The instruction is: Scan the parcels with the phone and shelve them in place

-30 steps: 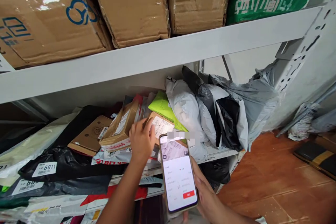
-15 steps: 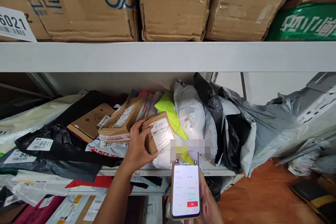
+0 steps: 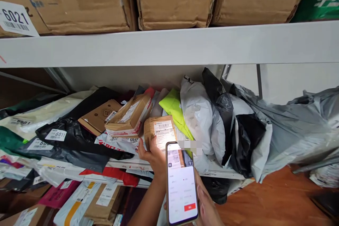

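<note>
My right hand (image 3: 205, 201) is wrapped round a smartphone (image 3: 182, 190) at the bottom centre. The phone screen shows a camera strip at the top and a red button low down. My left hand (image 3: 155, 157) is just left of the phone, its fingers apart in front of a small brown paper-wrapped parcel (image 3: 150, 127). A fingertip overlaps the parcel's lower edge; whether it touches I cannot tell. The parcel's white label (image 3: 164, 132) faces me, and the phone hides its lower right corner. Beside it lie a taped brown box (image 3: 127, 114) and a lime-green bag (image 3: 176, 107).
A white shelf beam (image 3: 169, 47) runs across above, with large cartons (image 3: 176, 0) on it. Black bags (image 3: 79, 141) fill the shelf's left side, grey and white bags (image 3: 197, 109) its right. A lower shelf holds more parcels (image 3: 104, 197). Reddish-brown floor (image 3: 265, 197) shows lower right.
My left hand has let go of the small parcel's left side and turned lower, with fingers spread. The parcel sits more upright. The phone has moved slightly left and up.
</note>
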Tool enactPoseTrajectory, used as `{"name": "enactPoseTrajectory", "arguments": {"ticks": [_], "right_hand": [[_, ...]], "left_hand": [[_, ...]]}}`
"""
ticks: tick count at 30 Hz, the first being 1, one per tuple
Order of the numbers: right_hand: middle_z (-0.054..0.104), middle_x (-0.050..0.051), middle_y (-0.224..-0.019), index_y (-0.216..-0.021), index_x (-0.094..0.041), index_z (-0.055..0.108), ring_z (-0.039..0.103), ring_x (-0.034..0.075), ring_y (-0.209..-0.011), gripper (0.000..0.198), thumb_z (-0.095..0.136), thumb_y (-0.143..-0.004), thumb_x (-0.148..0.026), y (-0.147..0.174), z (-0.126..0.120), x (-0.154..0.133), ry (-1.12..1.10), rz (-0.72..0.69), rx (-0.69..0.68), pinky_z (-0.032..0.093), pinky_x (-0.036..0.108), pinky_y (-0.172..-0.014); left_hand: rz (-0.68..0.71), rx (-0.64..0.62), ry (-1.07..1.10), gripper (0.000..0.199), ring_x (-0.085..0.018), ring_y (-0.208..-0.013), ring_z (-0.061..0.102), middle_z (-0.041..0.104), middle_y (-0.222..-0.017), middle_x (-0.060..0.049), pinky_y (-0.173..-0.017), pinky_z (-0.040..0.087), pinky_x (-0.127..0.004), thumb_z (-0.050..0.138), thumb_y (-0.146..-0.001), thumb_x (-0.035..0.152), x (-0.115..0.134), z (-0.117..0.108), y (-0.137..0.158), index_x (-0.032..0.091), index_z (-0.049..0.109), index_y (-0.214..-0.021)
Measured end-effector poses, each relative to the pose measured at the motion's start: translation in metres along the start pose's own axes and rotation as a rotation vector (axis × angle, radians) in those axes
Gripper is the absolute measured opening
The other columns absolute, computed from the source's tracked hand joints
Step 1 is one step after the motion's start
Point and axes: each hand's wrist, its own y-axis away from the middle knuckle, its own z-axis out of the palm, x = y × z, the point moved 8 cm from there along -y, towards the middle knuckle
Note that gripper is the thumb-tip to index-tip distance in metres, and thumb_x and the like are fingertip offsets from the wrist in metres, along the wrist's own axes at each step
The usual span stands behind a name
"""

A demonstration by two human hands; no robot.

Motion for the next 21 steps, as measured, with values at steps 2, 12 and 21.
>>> {"name": "enactPoseTrajectory", "arguments": {"ticks": [2,12,21], "right_hand": [[0.072,0.016,-0.118,-0.154,-0.023,-0.006,0.075,0.032,-0.080,0.112,0.065,-0.081,-0.069,0.002,-0.004,-0.005,-0.088,-0.007,0.030,0.059,0.042,-0.063],[0.077,0.013,-0.099,-0.153,-0.025,-0.013,0.076,0.028,-0.077,0.105,0.059,-0.089,-0.065,-0.002,-0.012,-0.046,-0.077,-0.040,-0.027,0.050,0.021,-0.036],[0.070,0.017,-0.120,-0.153,-0.030,0.005,0.075,0.030,-0.080,0.093,0.063,-0.088,-0.061,-0.001,-0.031,-0.045,-0.191,-0.018,-0.068,0.050,0.023,-0.034]], "left_hand": [[0.008,0.007,-0.094,0.033,-0.040,-0.142,0.024,0.022,-0.147,-0.024,-0.113,0.028,-0.071,0.048,-0.094,0.019,0.002,-0.002,-0.008,0.016,0.045,-0.126],[-0.180,-0.670,-0.454,0.081,-0.050,-0.110,0.050,0.050,-0.118,-0.036,-0.077,0.050,-0.060,0.062,-0.076,0.065,0.029,0.037,-0.077,-0.004,0.049,-0.116],[-0.012,-0.430,-0.314,0.078,-0.035,-0.110,0.060,0.062,-0.113,-0.018,-0.098,0.047,-0.044,0.075,-0.065,0.052,0.024,0.017,-0.059,0.007,0.048,-0.124]]}}
